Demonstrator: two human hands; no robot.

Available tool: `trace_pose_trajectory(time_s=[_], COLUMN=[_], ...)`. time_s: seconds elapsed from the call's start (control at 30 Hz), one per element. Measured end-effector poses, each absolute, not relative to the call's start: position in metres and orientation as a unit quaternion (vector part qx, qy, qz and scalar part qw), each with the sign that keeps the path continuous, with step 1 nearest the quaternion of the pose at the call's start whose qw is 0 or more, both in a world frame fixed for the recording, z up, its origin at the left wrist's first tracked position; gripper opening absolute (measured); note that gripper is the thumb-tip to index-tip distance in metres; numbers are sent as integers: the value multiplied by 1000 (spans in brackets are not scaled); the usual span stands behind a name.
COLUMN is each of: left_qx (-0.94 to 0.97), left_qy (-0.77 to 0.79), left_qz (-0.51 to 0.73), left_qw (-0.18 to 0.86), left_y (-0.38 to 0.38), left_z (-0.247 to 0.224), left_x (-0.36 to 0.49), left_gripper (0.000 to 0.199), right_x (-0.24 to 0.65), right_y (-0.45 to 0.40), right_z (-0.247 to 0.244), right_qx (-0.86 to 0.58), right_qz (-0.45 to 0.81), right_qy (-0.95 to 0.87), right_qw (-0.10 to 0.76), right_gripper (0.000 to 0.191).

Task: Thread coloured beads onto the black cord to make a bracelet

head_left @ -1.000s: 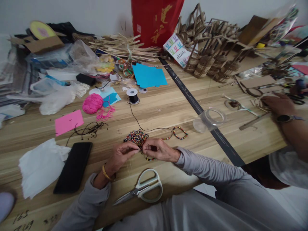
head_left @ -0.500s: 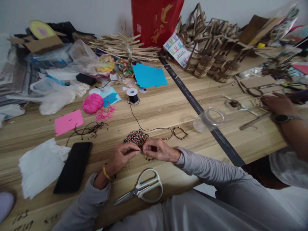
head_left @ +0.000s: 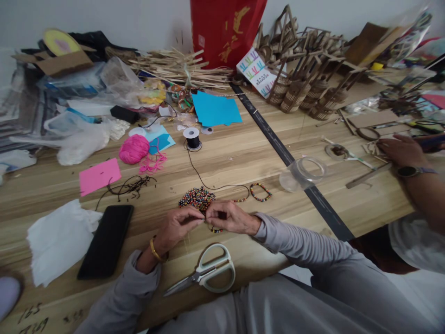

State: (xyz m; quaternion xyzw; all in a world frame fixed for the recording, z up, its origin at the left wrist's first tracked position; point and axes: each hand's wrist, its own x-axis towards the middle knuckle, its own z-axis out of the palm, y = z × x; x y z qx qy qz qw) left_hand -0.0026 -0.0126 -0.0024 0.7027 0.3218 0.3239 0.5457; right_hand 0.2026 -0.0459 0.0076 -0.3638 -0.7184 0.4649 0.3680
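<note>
My left hand is closed in a pinch, its thumb and forefinger meeting the right fingertips. Whatever lies between them is too small to make out. My right hand pinches a beaded cord, whose short run of coloured beads shows just under the fingers. More of this cord passes behind the hand and continues as black cord to a spool. Just beyond my fingertips lies a heap of small multicoloured beads. A closed ring of beads rests to the right. White-handled scissors lie nearest my body.
A black phone and white tissue are at left, with pink yarn farther back. A clear tape roll lies right of the bead ring. Another person's hand is at the far right, near small wooden pieces.
My left fingertips have shifted very slightly right, against the right fingertips. My right hand stays in nearly the same place.
</note>
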Motion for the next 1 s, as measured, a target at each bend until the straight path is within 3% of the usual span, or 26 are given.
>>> trace_pose_trajectory(time_s=[1.0], left_qx=[663], left_qy=[353], left_qz=[313], left_qw=[582], left_y=[-15], left_z=[-3], left_x=[-2], left_gripper=[16], right_x=[202], right_y=[-46], right_z=[6], right_qx=[-356], right_qz=[458], right_qy=[-722], right_qw=[376], right_gripper=[8])
